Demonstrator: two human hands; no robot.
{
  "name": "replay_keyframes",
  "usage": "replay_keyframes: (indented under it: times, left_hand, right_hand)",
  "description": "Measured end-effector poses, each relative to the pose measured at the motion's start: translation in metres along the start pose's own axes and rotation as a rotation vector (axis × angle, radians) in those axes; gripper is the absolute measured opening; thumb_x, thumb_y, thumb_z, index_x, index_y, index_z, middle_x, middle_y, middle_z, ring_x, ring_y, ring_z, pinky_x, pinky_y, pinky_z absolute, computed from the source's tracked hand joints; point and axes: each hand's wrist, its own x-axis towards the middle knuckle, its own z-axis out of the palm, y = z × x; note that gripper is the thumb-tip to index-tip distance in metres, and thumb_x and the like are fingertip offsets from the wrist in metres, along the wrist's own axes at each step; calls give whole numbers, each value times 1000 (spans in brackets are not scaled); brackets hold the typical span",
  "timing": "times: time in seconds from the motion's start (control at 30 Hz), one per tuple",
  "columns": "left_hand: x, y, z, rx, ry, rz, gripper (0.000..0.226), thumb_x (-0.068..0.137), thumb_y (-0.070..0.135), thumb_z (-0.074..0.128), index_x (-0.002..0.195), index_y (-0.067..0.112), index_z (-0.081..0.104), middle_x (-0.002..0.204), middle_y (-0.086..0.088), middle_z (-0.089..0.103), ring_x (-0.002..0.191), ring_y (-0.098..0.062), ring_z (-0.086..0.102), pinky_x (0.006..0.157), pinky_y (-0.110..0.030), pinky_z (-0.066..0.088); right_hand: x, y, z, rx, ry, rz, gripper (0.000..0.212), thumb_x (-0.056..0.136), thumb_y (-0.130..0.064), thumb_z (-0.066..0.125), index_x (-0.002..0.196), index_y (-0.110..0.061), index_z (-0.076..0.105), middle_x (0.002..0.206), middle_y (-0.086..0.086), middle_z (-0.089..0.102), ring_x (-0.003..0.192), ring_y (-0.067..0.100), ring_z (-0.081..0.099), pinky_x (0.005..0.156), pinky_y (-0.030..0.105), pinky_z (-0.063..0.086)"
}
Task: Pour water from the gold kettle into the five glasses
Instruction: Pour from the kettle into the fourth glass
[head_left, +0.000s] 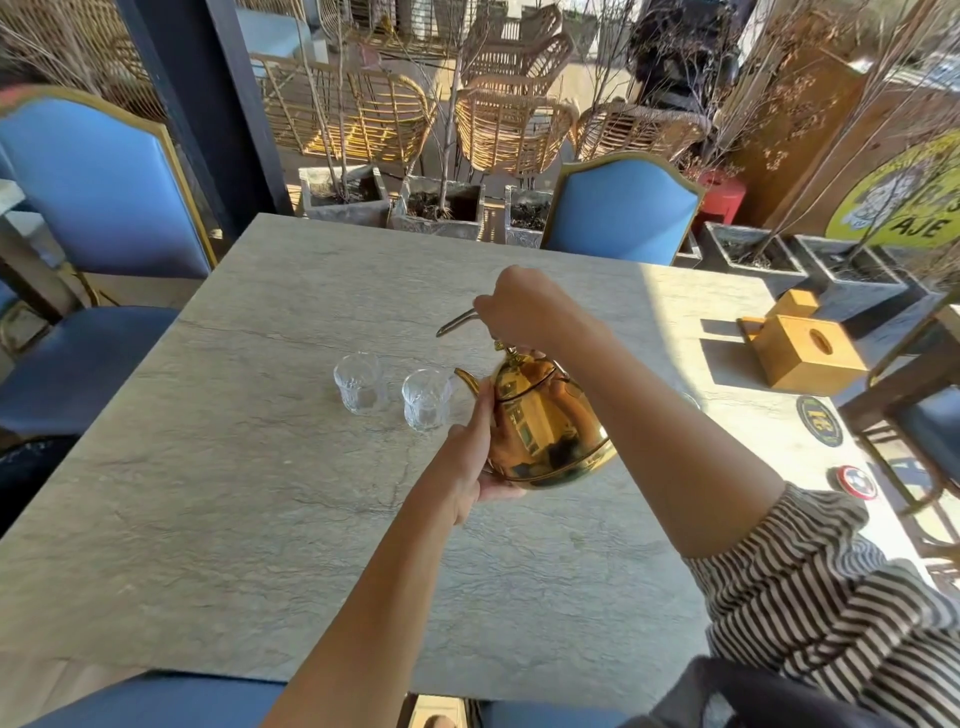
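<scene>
The gold kettle (545, 426) hangs above the grey stone table (234, 493), tilted left, its spout close to the rim of the nearer clear glass (426, 399). My right hand (524, 306) is closed around the kettle's handle from above. My left hand (475, 457) supports the kettle's lower left side, fingers pressed on the body. A second clear glass (359, 383) stands just left of the first. A rim of another glass (690, 399) peeks out behind my right forearm. Other glasses are hidden. I cannot tell whether water flows.
A wooden tissue box (808, 353) sits at the table's right, with round coasters (820, 421) nearer the right edge. Blue chairs (623, 208) stand around the table. Planters (441, 208) and wicker chairs lie beyond the far edge.
</scene>
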Motion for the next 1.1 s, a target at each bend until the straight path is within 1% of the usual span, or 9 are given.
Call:
replay_keyframes:
  times: [0.1, 0.3, 0.47, 0.53, 0.6, 0.73, 0.87, 1.0, 1.1]
  left_hand:
    - [-3, 2, 2, 5, -13, 1, 62, 94, 75, 42, 98, 18, 67, 95, -8, 74, 85, -22, 73, 53, -36, 65]
    - [-3, 3, 4, 12, -36, 15, 62, 95, 74, 41, 98, 18, 66, 96, -8, 74, 86, -21, 73, 57, -37, 66]
    - [-2, 2, 4, 39, -22, 21, 61, 95, 74, 40, 95, 19, 67, 94, -6, 73, 104, -31, 73, 83, -51, 66]
    - [-1, 0, 3, 48, -19, 15, 61, 95, 74, 41, 96, 19, 67, 96, -7, 74, 111, -33, 73, 85, -51, 64]
    - [3, -3, 0, 43, -13, 10, 70, 88, 79, 45, 106, 15, 69, 104, -11, 76, 115, -34, 74, 76, -47, 66]
    - [10, -10, -6, 9, 42, 14, 104, 59, 86, 57, 126, 7, 68, 121, -18, 76, 112, -35, 76, 63, -41, 68]
    - [16, -16, -14, 22, 80, 33, 106, 56, 86, 60, 125, 6, 69, 117, -18, 77, 108, -31, 76, 64, -41, 68]
    - [25, -20, -24, 28, 125, 40, 131, 31, 97, 69, 124, 4, 70, 113, -18, 79, 101, -30, 79, 69, -45, 69]
    - [28, -20, -30, 49, 141, 68, 120, 41, 91, 70, 122, 2, 71, 108, -18, 81, 99, -29, 80, 77, -49, 69]
  right_hand:
    - [1, 0, -3, -8, -12, -3, 30, 96, -19, 44, 68, -10, 50, 75, 7, 61, 58, 20, 56, 52, 28, 46]
    - [0, 0, -7, -25, -4, -7, 29, 96, -18, 43, 69, -9, 50, 69, 5, 58, 51, 17, 52, 45, 26, 42]
    - [0, 4, -3, -37, 13, -3, 31, 96, -22, 43, 69, -10, 50, 68, 4, 56, 53, 17, 52, 47, 25, 42]
    - [1, 7, 1, -30, 26, 3, 33, 96, -23, 44, 67, -10, 51, 66, 3, 56, 52, 17, 51, 47, 25, 41]
    - [2, 10, 7, -9, 42, 27, 33, 96, -25, 45, 67, -10, 51, 65, 3, 55, 52, 17, 51, 50, 27, 43]
    - [2, 17, 22, 51, 54, 66, 35, 96, -29, 46, 69, -9, 53, 69, 5, 58, 58, 19, 53, 55, 31, 45]
    - [1, 24, 37, 127, 73, 89, 40, 95, -32, 44, 82, -1, 66, 79, 11, 67, 64, 22, 59, 63, 36, 56]
    - [1, 32, 52, 180, 113, 99, 48, 95, -34, 44, 75, 4, 65, 71, 12, 65, 56, 20, 53, 52, 30, 43]
    - [-1, 37, 59, 211, 154, 74, 52, 95, -35, 44, 68, 5, 63, 69, 16, 69, 51, 19, 50, 49, 29, 41]
